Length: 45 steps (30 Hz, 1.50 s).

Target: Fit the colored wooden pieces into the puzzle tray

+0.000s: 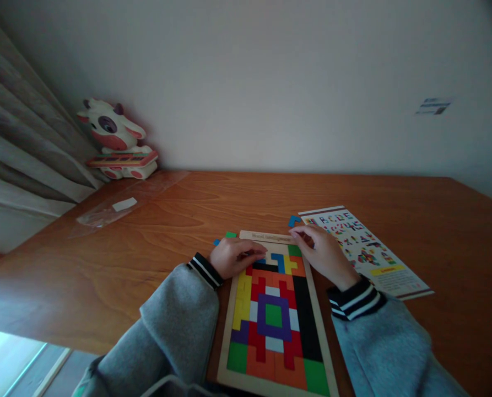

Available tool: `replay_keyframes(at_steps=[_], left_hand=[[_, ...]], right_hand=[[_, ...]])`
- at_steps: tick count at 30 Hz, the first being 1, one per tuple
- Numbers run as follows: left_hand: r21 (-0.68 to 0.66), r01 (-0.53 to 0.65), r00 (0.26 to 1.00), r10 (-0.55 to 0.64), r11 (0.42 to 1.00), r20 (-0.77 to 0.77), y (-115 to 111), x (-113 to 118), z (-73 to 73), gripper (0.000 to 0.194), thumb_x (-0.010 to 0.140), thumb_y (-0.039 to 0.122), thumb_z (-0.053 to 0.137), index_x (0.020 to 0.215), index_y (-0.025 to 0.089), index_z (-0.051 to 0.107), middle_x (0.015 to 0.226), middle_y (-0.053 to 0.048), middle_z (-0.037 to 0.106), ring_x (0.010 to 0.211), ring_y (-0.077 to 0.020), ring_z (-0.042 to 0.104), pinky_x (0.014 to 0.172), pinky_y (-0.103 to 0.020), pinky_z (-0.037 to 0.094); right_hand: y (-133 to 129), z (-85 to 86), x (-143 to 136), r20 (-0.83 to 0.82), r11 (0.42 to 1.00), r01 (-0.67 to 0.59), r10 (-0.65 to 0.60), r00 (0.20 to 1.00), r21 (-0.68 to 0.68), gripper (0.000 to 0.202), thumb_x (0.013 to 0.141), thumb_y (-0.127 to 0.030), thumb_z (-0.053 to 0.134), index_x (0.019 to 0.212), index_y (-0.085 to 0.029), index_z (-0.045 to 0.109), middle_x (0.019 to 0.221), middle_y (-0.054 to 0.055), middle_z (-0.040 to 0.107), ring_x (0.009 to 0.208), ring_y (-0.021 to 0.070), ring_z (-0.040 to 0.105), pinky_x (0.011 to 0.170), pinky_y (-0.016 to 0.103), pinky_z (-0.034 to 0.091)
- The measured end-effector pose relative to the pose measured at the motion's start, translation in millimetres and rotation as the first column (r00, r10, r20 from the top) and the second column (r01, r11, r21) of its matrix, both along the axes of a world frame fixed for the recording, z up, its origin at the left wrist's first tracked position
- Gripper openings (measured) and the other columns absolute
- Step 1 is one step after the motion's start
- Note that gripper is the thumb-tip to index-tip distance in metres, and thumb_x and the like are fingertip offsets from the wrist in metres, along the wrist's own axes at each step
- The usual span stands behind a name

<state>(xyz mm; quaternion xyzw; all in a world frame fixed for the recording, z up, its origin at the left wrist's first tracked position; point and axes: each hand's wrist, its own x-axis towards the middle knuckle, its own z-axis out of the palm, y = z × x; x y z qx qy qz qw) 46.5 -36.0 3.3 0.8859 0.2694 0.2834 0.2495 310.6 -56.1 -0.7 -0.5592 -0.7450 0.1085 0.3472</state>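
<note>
A wooden puzzle board (322, 353) lies on the table in front of me, nearly filled with coloured block pieces (274, 317). My left hand (231, 257) rests on the board's upper left corner, fingers curled over the pieces there. My right hand (322, 251) lies at the upper right corner, fingertips on the top edge of the frame. Whether either hand holds a piece is hidden. A loose blue piece (293, 220) lies just beyond my right hand. Small green and blue pieces (228, 236) lie beyond my left hand.
A printed pattern sheet (367, 251) lies right of the board. A clear plastic bag (113, 209) lies at the back left of the wooden table (146, 259). A toy cow (115, 140) stands in the back left corner by a curtain (18, 143).
</note>
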Motion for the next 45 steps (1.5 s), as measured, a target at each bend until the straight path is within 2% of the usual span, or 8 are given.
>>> replay_keyframes(at_steps=[5, 10, 18, 23, 28, 32, 37, 45], left_hand=[[-0.021, -0.037, 0.999, 0.037, 0.999, 0.012, 2.6, -1.7, -2.6, 0.022, 0.094, 0.034, 0.055, 0.105, 0.021, 0.069, 0.095, -0.005, 0.076, 0.08, -0.014, 0.07, 0.074, -0.024, 0.055], [-0.032, -0.101, 0.993, 0.103, 0.994, 0.055, 3.4, -2.1, -2.5, 0.02, 0.093, 0.032, 0.057, 0.101, 0.02, 0.07, 0.093, -0.005, 0.075, 0.077, -0.0129, 0.068, 0.069, -0.022, 0.054], [-0.253, -0.348, 0.861, 0.415, 0.903, 0.293, 16.2, -4.8, -12.3, 0.025, 0.086, 0.038, 0.066, 0.098, 0.017, 0.07, 0.094, -0.007, 0.075, 0.084, -0.0177, 0.071, 0.078, -0.03, 0.058], [-0.344, -0.342, 0.843, 0.447, 0.875, 0.3, 30.0, -23.2, -10.9, 0.037, 0.082, 0.041, 0.069, 0.11, 0.016, 0.067, 0.098, -0.008, 0.074, 0.086, -0.019, 0.071, 0.079, -0.032, 0.06], [-0.201, -0.435, 0.873, 0.466, 0.878, 0.146, 40.8, -57.1, 0.9, 0.034, 0.084, 0.045, 0.064, 0.101, 0.017, 0.071, 0.097, -0.008, 0.075, 0.083, -0.0193, 0.071, 0.074, -0.031, 0.06], [-0.12, -0.411, 0.91, 0.415, 0.904, 0.011, 41.2, -74.6, 1.3, 0.034, 0.086, 0.047, 0.061, 0.103, 0.019, 0.071, 0.095, -0.006, 0.075, 0.08, -0.0179, 0.07, 0.07, -0.027, 0.058], [-0.049, -0.33, 0.942, 0.325, 0.943, -0.079, 35.0, -66.1, -2.3, 0.032, 0.089, 0.043, 0.059, 0.11, 0.021, 0.07, 0.09, -0.004, 0.074, 0.073, -0.0156, 0.068, 0.065, -0.024, 0.054], [0.142, -0.251, 0.959, 0.266, 0.958, -0.102, 33.9, -54.9, -3.4, 0.027, 0.091, 0.04, 0.056, 0.104, 0.022, 0.071, 0.086, -0.006, 0.07, 0.083, -0.0188, 0.063, 0.08, -0.031, 0.051]], right_hand=[[1.8, 0.2, 3.9, 0.034, 1.0, 0.027, -0.027, 0.999, 0.006, 0.023, 0.093, -0.033, 0.049, 0.094, -0.021, 0.069, 0.09, 0.007, 0.072, 0.079, 0.0217, 0.064, 0.075, 0.037, 0.049], [5.6, 0.4, 17.7, -0.014, 0.984, 0.171, -0.171, 0.985, 0.057, 0.029, 0.094, -0.038, 0.045, 0.099, -0.019, 0.067, 0.099, 0.011, 0.072, 0.085, 0.0243, 0.065, 0.079, 0.039, 0.049], [10.6, -2.6, 54.5, -0.078, 0.9, 0.436, -0.435, 0.897, 0.005, 0.033, 0.09, -0.038, 0.046, 0.105, -0.017, 0.067, 0.1, 0.012, 0.072, 0.082, 0.0247, 0.065, 0.079, 0.039, 0.049], [10.9, -12.2, 61.2, 0.037, 0.924, 0.371, -0.369, 0.929, -0.091, 0.035, 0.088, -0.042, 0.05, 0.104, -0.017, 0.069, 0.1, 0.011, 0.072, 0.077, 0.0234, 0.066, 0.076, 0.039, 0.051], [9.4, -17.1, 67.4, 0.068, 0.934, 0.289, -0.281, 0.957, -0.211, 0.041, 0.08, -0.051, 0.062, 0.103, -0.018, 0.07, 0.1, 0.013, 0.072, 0.087, 0.027, 0.068, 0.079, 0.041, 0.053], [8.5, -18.5, 78.8, 0.037, 0.933, 0.236, -0.235, 0.971, -0.271, 0.042, 0.071, -0.052, 0.071, 0.099, -0.021, 0.072, 0.097, 0.012, 0.073, 0.084, 0.0279, 0.069, 0.071, 0.04, 0.055], [10.5, -22.9, 85.8, -0.025, 0.912, 0.226, -0.249, 0.968, -0.342, 0.043, 0.07, -0.052, 0.071, 0.098, -0.02, 0.072, 0.094, 0.011, 0.074, 0.083, 0.028, 0.069, 0.074, 0.042, 0.055], [2.4, -17.4, 99.1, -0.078, 0.9, 0.1, -0.146, 0.986, -0.424, 0.05, 0.062, -0.044, 0.078, 0.105, -0.021, 0.071, 0.086, 0.005, 0.072, 0.078, 0.0232, 0.066, 0.071, 0.036, 0.054]])
